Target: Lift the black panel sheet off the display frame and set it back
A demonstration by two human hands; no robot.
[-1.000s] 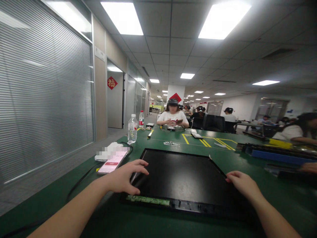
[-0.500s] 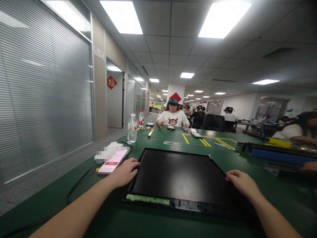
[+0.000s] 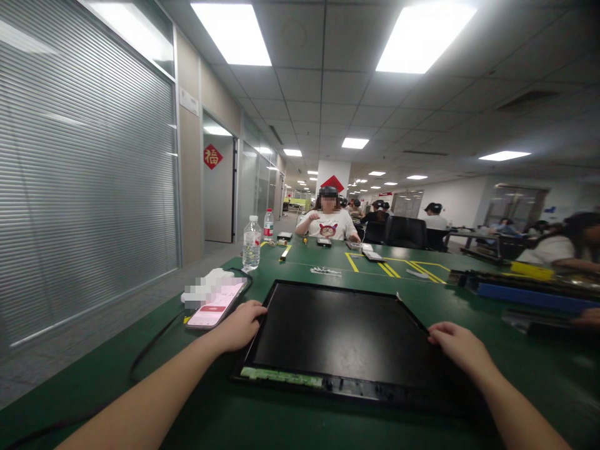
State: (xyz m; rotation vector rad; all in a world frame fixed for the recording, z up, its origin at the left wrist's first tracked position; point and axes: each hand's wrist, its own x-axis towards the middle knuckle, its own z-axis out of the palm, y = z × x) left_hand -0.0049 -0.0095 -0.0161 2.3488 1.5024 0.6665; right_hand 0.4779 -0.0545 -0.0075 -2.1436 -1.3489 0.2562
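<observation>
A black flat display panel [image 3: 337,334] lies in its thin frame on the green table in front of me. Along its near edge runs a green circuit strip [image 3: 281,377]. On the left edge of the frame, my left hand [image 3: 242,324] has its fingers closed on the rim. My right hand [image 3: 454,340] pinches the right edge, thumb and fingers together. The undersides of the panel's edges are hidden. Close to my left hand a phone [image 3: 218,307] with a lit pink screen rests on the table.
Water bottles [image 3: 252,244] stand at the back left. A black cable [image 3: 150,347] trails along the left. Small white parts [image 3: 325,271] lie beyond the panel. Dark strips and a blue bar [image 3: 529,297] are at the right. A person [image 3: 330,222] sits opposite; another person's hand [image 3: 588,317] shows at far right.
My hands and the panel keep almost the same place. The person opposite has raised one hand toward the chest, leaving a yellow-handled tool on the table.
</observation>
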